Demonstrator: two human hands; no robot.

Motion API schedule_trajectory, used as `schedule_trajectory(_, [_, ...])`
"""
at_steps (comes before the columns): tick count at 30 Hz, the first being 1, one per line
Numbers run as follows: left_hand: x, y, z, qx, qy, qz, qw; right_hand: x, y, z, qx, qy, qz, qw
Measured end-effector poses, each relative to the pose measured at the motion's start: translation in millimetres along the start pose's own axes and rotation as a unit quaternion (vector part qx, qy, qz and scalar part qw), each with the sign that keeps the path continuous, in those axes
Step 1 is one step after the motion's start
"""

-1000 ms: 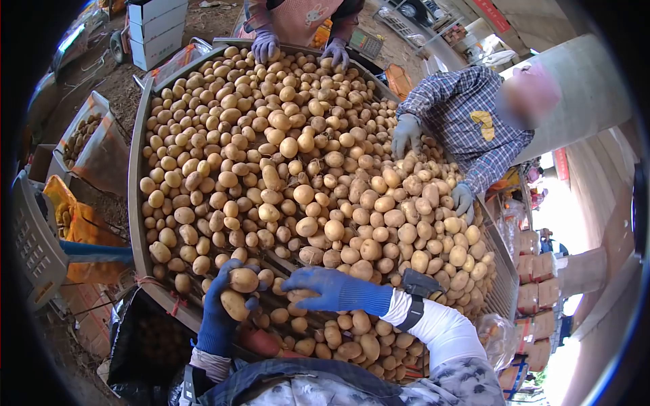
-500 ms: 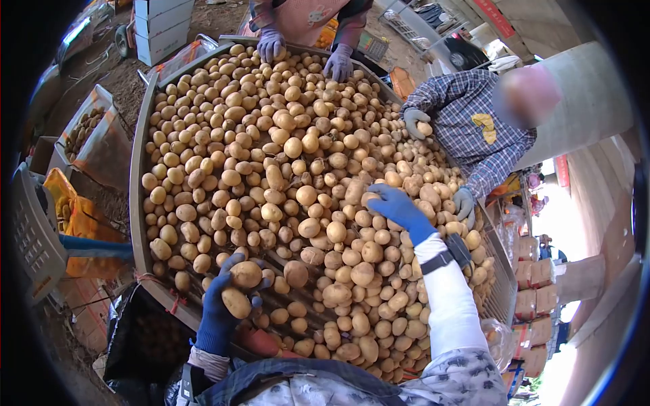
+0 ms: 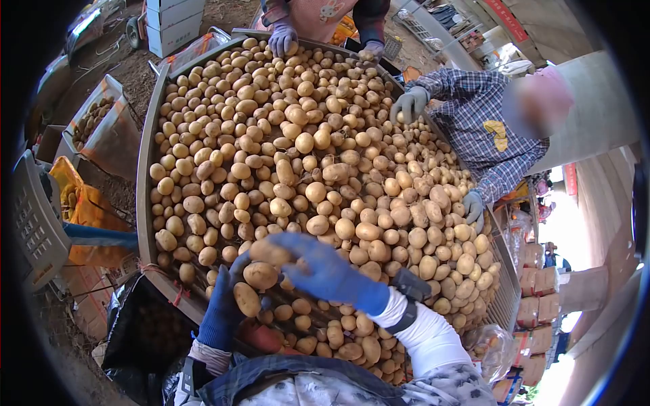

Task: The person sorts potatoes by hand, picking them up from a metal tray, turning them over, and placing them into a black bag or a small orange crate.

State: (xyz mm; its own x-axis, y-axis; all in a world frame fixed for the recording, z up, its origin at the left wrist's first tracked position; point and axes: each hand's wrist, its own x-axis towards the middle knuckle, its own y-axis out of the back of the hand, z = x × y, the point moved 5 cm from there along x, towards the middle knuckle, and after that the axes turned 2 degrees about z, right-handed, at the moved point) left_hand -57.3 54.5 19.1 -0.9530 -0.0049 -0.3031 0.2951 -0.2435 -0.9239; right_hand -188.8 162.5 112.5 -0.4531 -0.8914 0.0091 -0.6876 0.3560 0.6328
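Many potatoes point(image 3: 318, 192) of mixed sizes cover a large metal-edged sorting table point(image 3: 147, 169). My left hand point(image 3: 227, 298), in a blue glove at the near left side, holds a couple of potatoes point(image 3: 248, 299) against its fingers. Close beside it is my right hand point(image 3: 321, 271), also blue-gloved and blurred by motion, with a brown potato point(image 3: 271, 252) at its fingertips, just above those in the left hand.
Across the table, a person's purple-gloved hand point(image 3: 283, 39) rests on potatoes. At the right, a person in a checked shirt point(image 3: 467, 111) reaches in with grey gloves. A black bag point(image 3: 145, 331), grey basket point(image 3: 37, 230) and orange bag point(image 3: 88, 210) are left.
My right hand has moved from the middle of the pile leftward and nearer, bringing a potato over to my left hand. The co-workers' hands have shifted slightly.
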Motion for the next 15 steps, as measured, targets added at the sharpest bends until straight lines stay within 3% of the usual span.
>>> schedule_trajectory(1, [3,3,-2,0.001,0.0,0.0,1.0,1,-12,-8,0.001,0.0,0.0,1.0])
schedule_trajectory(3, [10,10,-5,-0.009,-0.037,-0.028,0.999,1,-39,-25,-0.145,0.05,-0.128,0.98])
schedule_trajectory(5, [10,36,-7,0.012,-0.046,-0.019,0.999,8,-27,-26,-0.112,0.08,-0.094,0.986])
schedule_trajectory(7, [6,49,-9,0.038,-0.023,-0.045,0.998,23,5,-11,0.04,-0.034,-0.1,0.994])
schedule_trajectory(9, [8,44,-6,0.015,-0.02,-0.056,0.998,30,33,43,0.085,-0.194,-0.027,0.977])
schedule_trajectory(11, [8,30,-3,-0.006,-0.018,-0.068,0.998,36,70,73,-0.158,-0.101,0.087,0.978])
schedule_trajectory(12, [4,19,-1,-0.021,-0.033,-0.04,0.998,38,76,90,-0.157,-0.098,0.083,0.979])
schedule_trajectory(13, [2,15,1,-0.035,-0.047,-0.011,0.998,39,82,108,-0.241,-0.119,0.08,0.96])
schedule_trajectory(14, [2,17,2,-0.035,-0.049,-0.01,0.998,39,85,117,-0.323,-0.138,0.077,0.933])
schedule_trajectory(15, [3,20,1,-0.012,-0.043,-0.023,0.999,42,79,114,-0.322,-0.137,0.076,0.934])
